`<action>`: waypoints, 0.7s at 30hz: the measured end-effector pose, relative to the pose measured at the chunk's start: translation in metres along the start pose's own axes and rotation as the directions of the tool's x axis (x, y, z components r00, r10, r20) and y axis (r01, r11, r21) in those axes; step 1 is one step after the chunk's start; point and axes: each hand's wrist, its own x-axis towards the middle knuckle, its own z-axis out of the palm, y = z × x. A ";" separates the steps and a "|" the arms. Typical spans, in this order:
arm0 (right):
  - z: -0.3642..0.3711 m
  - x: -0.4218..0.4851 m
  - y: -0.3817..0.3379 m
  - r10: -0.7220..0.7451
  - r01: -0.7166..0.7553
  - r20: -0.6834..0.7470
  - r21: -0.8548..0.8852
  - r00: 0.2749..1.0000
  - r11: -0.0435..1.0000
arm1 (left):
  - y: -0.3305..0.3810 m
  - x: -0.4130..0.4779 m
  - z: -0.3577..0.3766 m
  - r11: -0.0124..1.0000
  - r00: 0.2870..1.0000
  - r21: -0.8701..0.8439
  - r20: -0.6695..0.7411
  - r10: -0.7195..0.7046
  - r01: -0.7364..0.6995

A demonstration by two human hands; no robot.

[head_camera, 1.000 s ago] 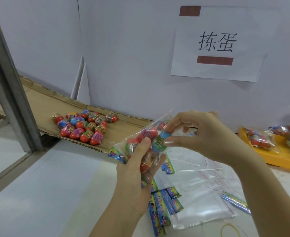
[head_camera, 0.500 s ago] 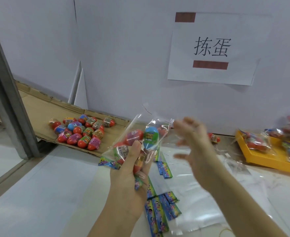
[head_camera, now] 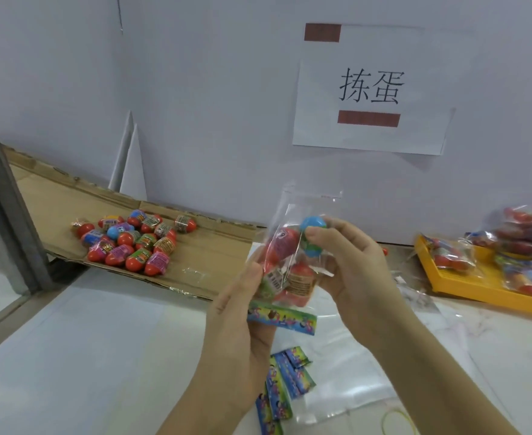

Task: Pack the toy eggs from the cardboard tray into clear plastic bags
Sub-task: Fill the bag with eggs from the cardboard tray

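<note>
A clear plastic bag (head_camera: 293, 215) with several toy eggs inside stands upright between my hands, its mouth pointing up and a coloured printed strip along its bottom. My left hand (head_camera: 236, 321) grips the bag's lower left side. My right hand (head_camera: 349, 265) holds the right side, its fingers curled round a blue egg (head_camera: 313, 223) through the plastic. Several loose toy eggs (head_camera: 130, 243), mostly red, lie on the flat cardboard tray (head_camera: 214, 255) at the left.
A stack of flat clear bags (head_camera: 346, 372) with coloured header strips lies on the white table under my arms. At the right, a yellow tray (head_camera: 465, 287) carries filled bags. A yellow rubber band (head_camera: 396, 419) lies near the front. A metal post (head_camera: 4, 196) stands at left.
My right hand, free and open half a second ago, has come back and taken hold of the bag's right side. The bag has been turned upright with its mouth up.
</note>
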 end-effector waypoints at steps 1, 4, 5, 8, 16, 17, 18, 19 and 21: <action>-0.002 0.001 -0.003 -0.002 0.002 0.014 -0.032 1.000 0.999 | -0.001 0.001 0.000 0.999 1.000 0.045 -0.002 0.020 -0.020; -0.007 0.003 -0.009 -0.028 0.034 0.068 -0.098 0.997 0.995 | -0.006 0.002 -0.002 0.991 0.998 0.131 -0.039 0.045 -0.040; -0.008 0.003 -0.010 -0.037 0.046 0.081 -0.111 0.996 0.993 | -0.008 0.003 -0.003 0.987 0.997 0.152 -0.050 0.052 -0.044; -0.009 0.004 -0.008 -0.066 0.079 0.081 -0.174 0.995 0.982 | -0.010 0.003 -0.001 0.981 0.994 0.184 -0.081 0.074 -0.058; -0.011 0.005 -0.002 -0.134 0.176 0.154 -0.303 0.979 0.937 | 0.001 0.003 -0.005 0.946 0.998 0.323 0.055 -0.022 0.003; -0.011 0.005 -0.001 -0.129 0.182 0.179 -0.325 0.975 0.928 | 0.002 0.002 -0.004 0.935 0.998 0.355 0.065 -0.020 -0.004; -0.010 0.004 0.000 -0.127 0.189 0.195 -0.340 0.973 0.921 | 0.002 0.002 -0.003 0.926 0.999 0.377 0.047 -0.009 -0.009; -0.008 0.004 0.002 -0.130 0.195 0.199 -0.352 0.971 0.915 | 0.002 0.002 -0.003 0.920 1.000 0.392 0.021 0.009 -0.016; -0.007 0.004 0.004 -0.142 0.205 0.193 -0.358 0.971 0.911 | 0.002 0.003 -0.003 0.909 0.998 0.414 -0.008 0.054 -0.046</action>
